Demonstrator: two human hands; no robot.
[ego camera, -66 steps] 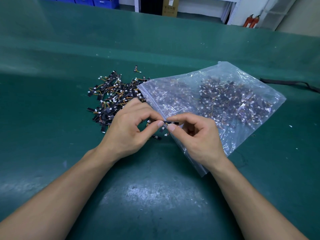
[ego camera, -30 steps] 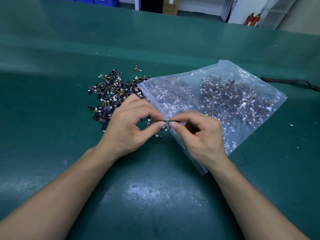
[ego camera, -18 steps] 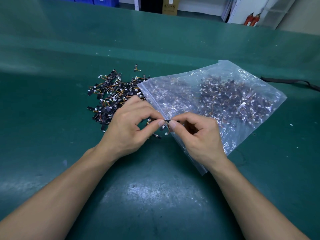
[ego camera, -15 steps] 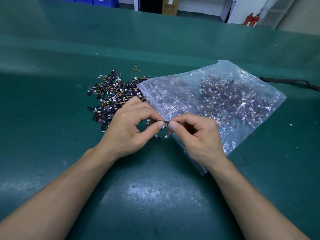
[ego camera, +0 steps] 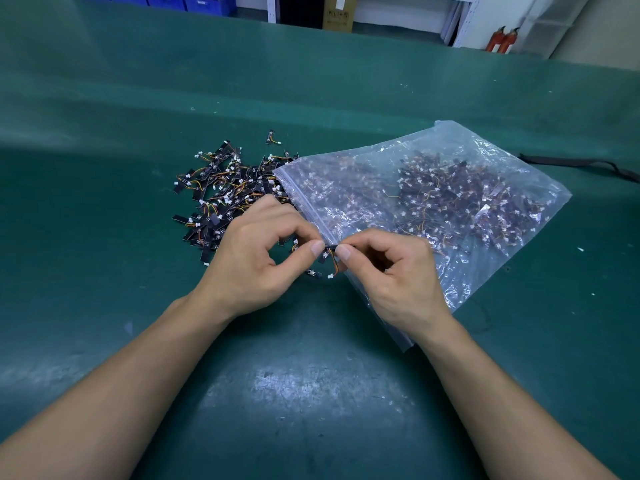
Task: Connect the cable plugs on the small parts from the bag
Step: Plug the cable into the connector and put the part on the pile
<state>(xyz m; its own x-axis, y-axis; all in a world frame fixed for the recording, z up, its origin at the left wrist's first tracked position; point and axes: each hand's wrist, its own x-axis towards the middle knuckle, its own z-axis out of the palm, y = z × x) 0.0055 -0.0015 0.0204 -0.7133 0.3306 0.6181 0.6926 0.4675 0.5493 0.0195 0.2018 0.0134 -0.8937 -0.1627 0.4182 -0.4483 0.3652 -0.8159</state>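
Note:
Between my two hands is one small part, a short black strip with thin orange wires and a white plug hanging below it. My left hand pinches its left end with thumb and forefinger. My right hand pinches its right end the same way, over the bag's near edge. A clear plastic zip bag full of such parts lies to the right. A loose pile of parts lies to the left of the bag's mouth, partly hidden behind my left hand.
Everything lies on a green mat table. A black strap lies at the far right. One stray part lies beyond the pile. Blue bins, a cardboard box and red extinguishers stand beyond the table.
My hands have stayed in place above the bag's edge while their fingertips closed toward each other on the small part. The part's wires now hang down in a loop.

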